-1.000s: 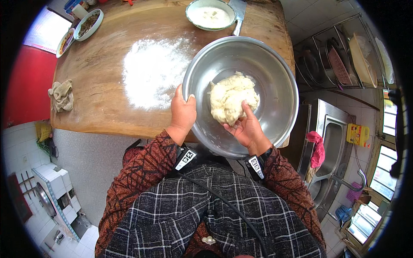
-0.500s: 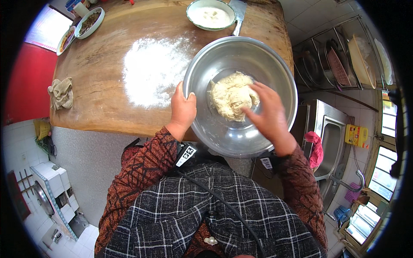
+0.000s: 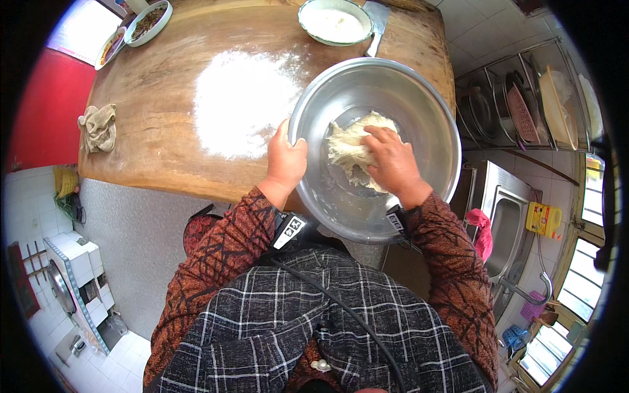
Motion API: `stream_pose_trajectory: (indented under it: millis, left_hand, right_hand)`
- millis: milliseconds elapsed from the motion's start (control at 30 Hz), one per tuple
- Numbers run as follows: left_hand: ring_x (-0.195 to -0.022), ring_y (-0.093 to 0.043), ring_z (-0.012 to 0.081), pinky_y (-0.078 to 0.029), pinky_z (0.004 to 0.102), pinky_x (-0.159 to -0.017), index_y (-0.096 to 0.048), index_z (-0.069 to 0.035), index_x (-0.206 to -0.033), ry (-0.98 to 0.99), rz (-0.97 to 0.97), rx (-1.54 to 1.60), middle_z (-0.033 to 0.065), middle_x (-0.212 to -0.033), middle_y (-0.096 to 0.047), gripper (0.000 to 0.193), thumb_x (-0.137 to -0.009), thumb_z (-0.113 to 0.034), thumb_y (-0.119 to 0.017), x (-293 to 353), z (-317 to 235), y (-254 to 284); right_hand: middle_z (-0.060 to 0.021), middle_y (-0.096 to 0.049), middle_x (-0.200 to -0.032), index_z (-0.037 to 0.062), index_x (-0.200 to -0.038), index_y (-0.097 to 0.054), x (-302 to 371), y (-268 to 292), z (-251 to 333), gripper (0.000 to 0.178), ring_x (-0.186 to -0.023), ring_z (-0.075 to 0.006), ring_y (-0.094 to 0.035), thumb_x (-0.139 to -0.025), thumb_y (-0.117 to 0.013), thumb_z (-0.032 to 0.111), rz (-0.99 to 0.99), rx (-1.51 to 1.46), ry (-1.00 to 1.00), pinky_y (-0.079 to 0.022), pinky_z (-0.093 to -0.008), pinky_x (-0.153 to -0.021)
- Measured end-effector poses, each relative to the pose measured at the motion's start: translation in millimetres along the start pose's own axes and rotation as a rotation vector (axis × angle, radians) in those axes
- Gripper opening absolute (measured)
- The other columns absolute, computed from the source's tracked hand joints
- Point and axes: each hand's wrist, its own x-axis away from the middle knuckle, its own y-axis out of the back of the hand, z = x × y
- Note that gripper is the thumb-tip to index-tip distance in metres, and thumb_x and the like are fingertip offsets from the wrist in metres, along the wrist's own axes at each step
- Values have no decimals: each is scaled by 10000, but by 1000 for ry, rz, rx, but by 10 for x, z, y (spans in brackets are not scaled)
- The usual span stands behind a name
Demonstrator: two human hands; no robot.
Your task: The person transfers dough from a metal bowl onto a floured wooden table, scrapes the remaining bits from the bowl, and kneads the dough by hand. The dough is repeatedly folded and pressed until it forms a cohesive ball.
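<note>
A wide steel bowl (image 3: 426,124) sits at the table's near right corner, its near side reaching past the edge. My left hand (image 3: 286,159) grips the bowl's left rim, thumb on the inside. A pale, ragged lump of dough (image 3: 346,145) lies on the bottom of the bowl. My right hand (image 3: 392,162) is down in the bowl, its bent fingers pressed into the dough's right side and hiding part of it. Left of the bowl, a broad patch of white flour (image 3: 246,105) covers the wooden table (image 3: 151,144).
A bowl of white flour (image 3: 335,23) and a cleaver (image 3: 375,29) lie behind the steel bowl. Dishes of seasonings (image 3: 148,23) stand far left. A crumpled cloth (image 3: 98,128) rests at the left edge. To the right are a sink (image 3: 508,223) and a wire rack (image 3: 524,98).
My right hand has moved from beside the dough onto it, and the dough's shape has shifted under the fingers. My left hand keeps its hold on the rim. The view has shifted slightly.
</note>
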Motion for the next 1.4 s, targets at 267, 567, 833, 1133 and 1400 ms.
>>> stream_pose_trajectory:
  millis: [267, 567, 833, 1133, 1400]
  left_hand:
    - [-1030, -715, 238, -563, 353, -930, -596, 42, -1399, 11, 9, 38, 172, -1138, -747, 484, -916, 62, -558, -23, 23, -110]
    - [-1016, -720, 233, -569, 355, -919, -605, 29, -1379, -17, 6, -18, 168, -1138, -749, 472, -910, 61, -553, -42, 36, -126]
    - [-1016, -718, 219, -567, 345, -919, -605, 29, -1387, -42, -15, 21, 161, -1129, -751, 479, -912, 61, -558, -38, 98, -155]
    - [-1012, -729, 263, -569, 361, -918, -605, 35, -1383, -36, -59, -20, 181, -1119, -751, 477, -909, 58, -554, 32, 21, -297]
    - [-1098, -717, 392, -560, 448, -987, -547, 57, -1421, -8, -6, -26, 282, -1168, -720, 513, -910, 10, -563, 2, 46, -278]
  right_hand:
    - [-116, -739, -1246, 36, -1237, -707, 415, -171, -920, 452, -1153, -277, -699, -788, -704, -19, -309, -622, -294, -530, -369, -1045]
    - [-202, -502, -1607, 94, -1618, -435, 608, 25, -917, 923, -1538, -326, -418, -804, -869, 127, -225, -590, -118, -326, -413, -1266]
    - [-217, -734, -1261, 46, -1342, -672, 319, -52, -371, 518, -1213, -336, -702, -841, -768, 139, -182, -507, -439, -535, -406, -1041]
    - [-100, -771, -1045, -18, -1212, -727, 416, 53, 213, 370, -976, -168, -723, -849, -708, 51, -199, -988, -490, -577, -320, -878]
    - [-138, -710, -1256, -8, -1359, -633, 521, 894, 303, 470, -1136, -205, -697, -891, -645, -44, -405, -1192, -282, -563, -316, -1002]
